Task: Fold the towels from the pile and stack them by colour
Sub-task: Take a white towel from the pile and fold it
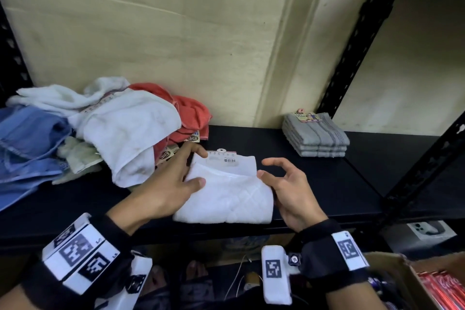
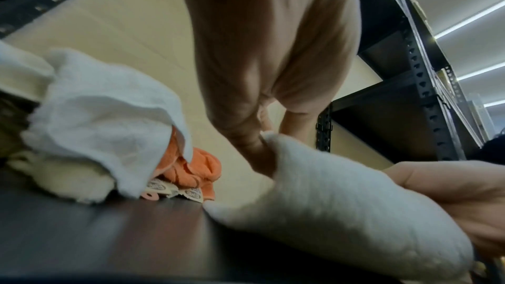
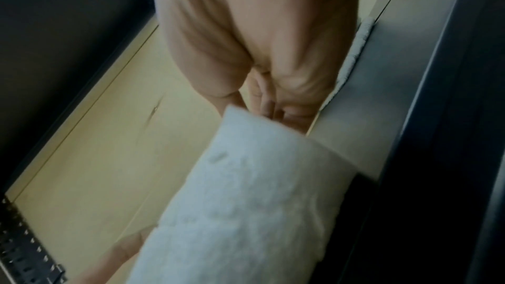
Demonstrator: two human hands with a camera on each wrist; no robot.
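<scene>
Two oval paper tags (image 1: 192, 138) at the centre-left of my head view read "ENE"; they hang from the red towels (image 1: 191, 113). The barcode label (image 1: 229, 160) on the white towel (image 1: 226, 194) I handle, and the grey stack's card (image 1: 305, 116), are too small to read.

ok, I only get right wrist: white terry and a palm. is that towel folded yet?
Observer: Head view shows the white towel folded into a small rectangle on the black shelf, with the left hand and right hand at its ends.
Operator: any stack started?
Observer: Yes, a folded grey stack sits back right on the shelf, apart from the hands.
Operator: pile left?
Observer: Yes, the pile at the left holds loose white, red and blue towels.
</scene>
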